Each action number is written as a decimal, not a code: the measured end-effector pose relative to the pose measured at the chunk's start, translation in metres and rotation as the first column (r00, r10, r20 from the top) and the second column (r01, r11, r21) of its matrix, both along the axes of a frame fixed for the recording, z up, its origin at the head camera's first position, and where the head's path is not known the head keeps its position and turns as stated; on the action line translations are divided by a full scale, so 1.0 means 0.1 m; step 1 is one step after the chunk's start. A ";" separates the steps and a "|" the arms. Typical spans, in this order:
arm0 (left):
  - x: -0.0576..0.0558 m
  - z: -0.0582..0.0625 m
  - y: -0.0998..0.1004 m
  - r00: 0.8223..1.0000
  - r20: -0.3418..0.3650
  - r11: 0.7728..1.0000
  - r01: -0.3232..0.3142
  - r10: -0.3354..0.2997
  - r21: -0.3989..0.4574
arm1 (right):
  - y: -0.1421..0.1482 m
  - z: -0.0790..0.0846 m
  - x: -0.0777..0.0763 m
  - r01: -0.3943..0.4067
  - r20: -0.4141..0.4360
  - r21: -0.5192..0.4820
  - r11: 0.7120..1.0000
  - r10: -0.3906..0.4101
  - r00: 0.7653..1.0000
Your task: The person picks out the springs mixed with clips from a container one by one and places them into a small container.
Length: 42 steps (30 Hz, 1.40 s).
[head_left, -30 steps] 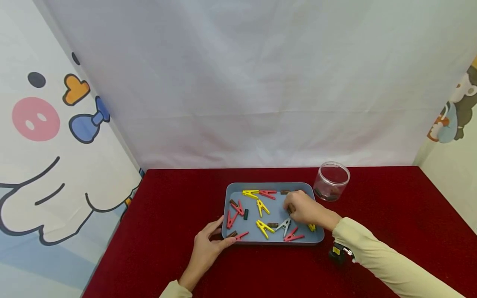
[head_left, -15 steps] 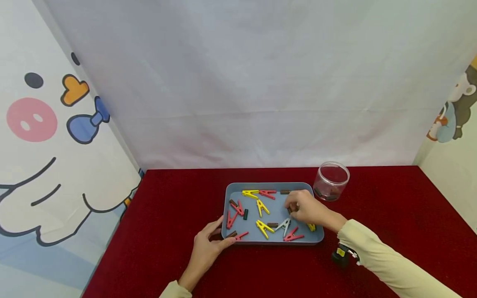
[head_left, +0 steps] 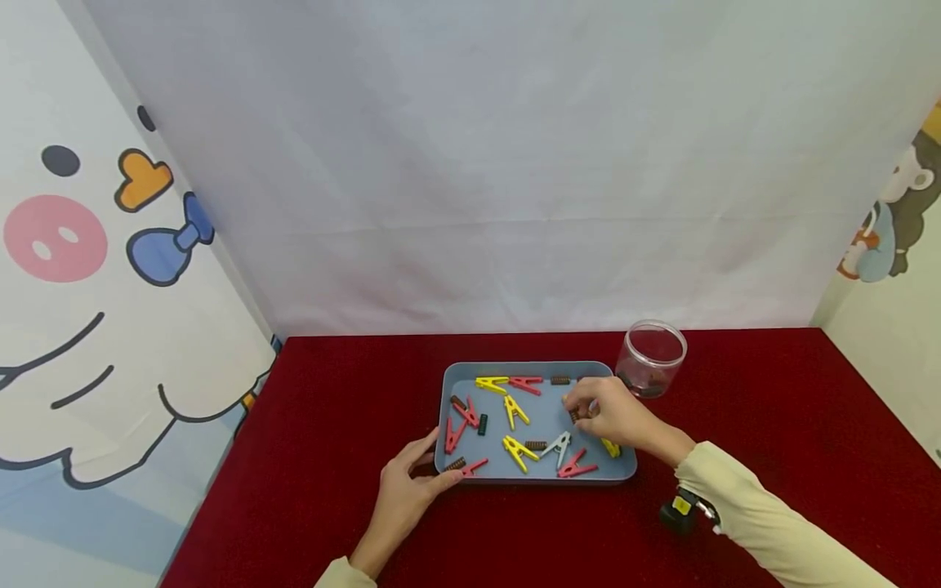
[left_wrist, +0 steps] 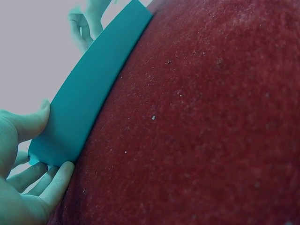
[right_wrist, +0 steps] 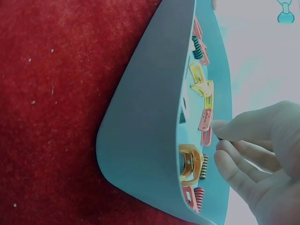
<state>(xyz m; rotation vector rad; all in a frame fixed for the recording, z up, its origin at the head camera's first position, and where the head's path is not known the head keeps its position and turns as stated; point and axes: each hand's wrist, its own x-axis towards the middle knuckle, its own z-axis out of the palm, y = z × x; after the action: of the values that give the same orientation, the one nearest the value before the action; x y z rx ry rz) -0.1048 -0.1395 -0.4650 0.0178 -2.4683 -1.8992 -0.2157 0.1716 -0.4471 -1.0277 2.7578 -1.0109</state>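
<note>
My left hand [head_left: 406, 487] grips the near left corner of a blue-grey tray [head_left: 540, 480]; in the left wrist view its thumb lies on the rim and its fingers touch the outer wall. Over the tray's right half, my right hand [head_left: 619, 415] pinches a small brown spring [head_left: 575, 416] between thumb and fingertips. Most of that spring is hidden; the right wrist view shows only a dark bit of it. Around the hand lie yellow clips [head_left: 520, 453], red clips [head_left: 577, 464], a grey clip [head_left: 556, 448], a dark green spring [head_left: 482, 424] and several brown springs [head_left: 536, 445].
Behind the tray's right end stands a clear open jar [head_left: 652, 358] with a few dark pieces at its bottom. A red cloth [head_left: 353, 408] covers the table, and a pale curtain [head_left: 515, 163] hangs along its back edge.
My right hand has drawn slightly to the right, and its fingers look less bunched than before. The left hand and the tray have kept their places.
</note>
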 end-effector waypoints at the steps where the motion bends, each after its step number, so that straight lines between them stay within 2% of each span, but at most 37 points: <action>1: 0.00 0.00 0.00 1.000 0.001 1.000 -0.001 0.001 0.000 | 0.00 0.00 0.00 0.000 -0.002 -0.006 1.000 0.000 1.000; 8: -0.01 0.01 0.01 1.000 -0.013 1.000 -0.002 0.002 0.000 | 0.03 0.01 0.02 0.027 0.016 -0.065 0.998 -0.026 1.000; 13: 0.01 0.01 0.01 1.000 -0.007 1.000 -0.002 0.002 0.000 | 0.04 0.01 0.05 0.048 0.047 -0.079 0.996 -0.045 0.998; 20: 0.01 0.01 0.01 1.000 -0.004 1.000 -0.007 0.007 0.010 | 0.06 0.04 0.08 0.081 0.050 -0.101 0.992 -0.076 0.996; 22: 0.00 -0.01 0.00 1.000 -0.013 1.000 -0.006 0.006 0.010 | 0.07 0.05 0.08 0.088 0.060 -0.111 0.990 -0.082 0.995; 29: -0.10 -0.30 -0.04 1.000 -0.010 1.000 -0.021 0.021 0.006 | 0.10 0.11 0.10 0.103 0.089 -0.161 0.982 -0.089 0.992; 31: -0.11 -0.34 -0.05 1.000 -0.015 1.000 -0.023 0.023 0.006 | 0.10 0.12 0.10 0.110 0.107 -0.181 0.977 -0.091 0.990; 42: -0.11 -0.36 -0.05 0.999 -0.016 0.999 -0.035 0.034 -0.011 | 0.13 0.18 0.15 0.118 0.159 -0.226 0.967 -0.083 0.984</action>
<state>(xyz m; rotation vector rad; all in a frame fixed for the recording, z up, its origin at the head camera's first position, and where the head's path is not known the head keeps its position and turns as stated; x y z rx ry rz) -0.1162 -0.1449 -0.5014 0.0444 -2.4523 -1.8640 -0.2007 0.1846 -0.4289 -0.8018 2.6393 -1.3957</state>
